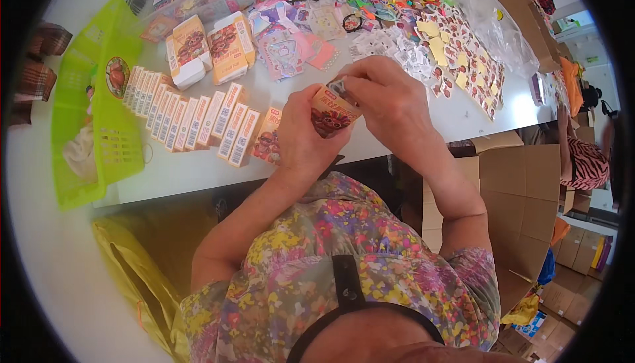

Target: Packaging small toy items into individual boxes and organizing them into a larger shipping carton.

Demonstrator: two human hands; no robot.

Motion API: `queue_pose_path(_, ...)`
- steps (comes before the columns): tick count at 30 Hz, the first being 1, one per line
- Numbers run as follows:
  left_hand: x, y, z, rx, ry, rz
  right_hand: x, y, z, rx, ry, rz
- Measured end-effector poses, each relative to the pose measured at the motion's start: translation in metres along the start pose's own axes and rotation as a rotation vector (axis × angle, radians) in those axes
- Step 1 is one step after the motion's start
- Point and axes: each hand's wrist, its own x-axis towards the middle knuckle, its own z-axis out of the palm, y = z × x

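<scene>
Both hands, left and right, grip a small orange box between them above the white table.

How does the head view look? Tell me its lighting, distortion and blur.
Head view: bright, even daylight on the white table, washed out toward the upper right; fisheye bends the table edge, with a black rim around the picture; the hands, left hand and right hand, and the small box are sharp.

Packing workshop: cardboard cartons, table of small boxes.
</scene>
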Motion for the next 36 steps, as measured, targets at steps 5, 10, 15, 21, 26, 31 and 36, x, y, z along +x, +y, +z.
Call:
queue_pose_path(5,0.003,0.0,-0.005,0.084,-0.003,0.034,0.002,-0.011,-0.009,0.166,-0.092,0.139)
queue_pose_path(10,0.001,0.0,-0.002,0.021,0.001,0.08,-0.004,-0.017,-0.001,0.248,-0.181,0.249)
queue_pose_path(15,0.005,0.0,-0.007,0.107,0.05,0.086,-0.005,-0.018,-0.01,0.253,-0.055,0.22)
queue_pose_path(21,0.001,-0.001,-0.006,0.088,-0.002,0.097,-0.011,-0.022,0.002,0.321,-0.026,0.279)
queue_pose_path(26,0.001,0.004,-0.009,0.114,0.007,0.121,-0.012,-0.013,0.002,0.13,0.129,0.146)
queue_pose_path(31,-0.002,0.0,-0.002,-0.031,0.005,0.046,-0.014,-0.022,0.007,0.124,0.078,0.004)
queue_pose_path(36,0.001,0.019,-0.01,-0.3,-0.119,-0.27,-0.025,-0.02,0.0,0.204,0.215,0.181)
